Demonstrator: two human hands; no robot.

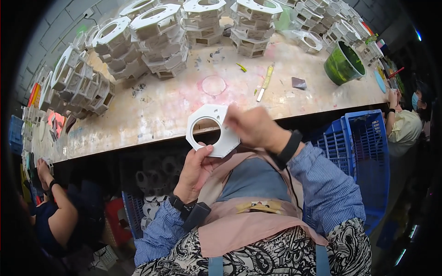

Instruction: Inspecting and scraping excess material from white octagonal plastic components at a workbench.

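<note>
A white plastic octagonal frame (225, 141) with a large round hole and small holes in one corner is held up at the table's front edge, in front of my body. My left hand (194, 171) grips its lower edge, thumb on the upper face and fingers beneath. My right hand (257, 127) is closed over the frame's upper right side. Its fingertips are smeared by motion, and whatever they pinch is hidden. On the table beyond lie a yellow craft knife (265, 83), a small dark sandpaper piece (299, 83) and a green scrap (241, 67).
Stacks of similar white frames (159, 43) line the table's (175, 103) back and left. A green-stained tub (336, 69) stands at right. Blue crates (368, 142) sit beside me, below the table edge. A masked co-worker (405, 117) works at right; another person's arm (60, 198) shows at left.
</note>
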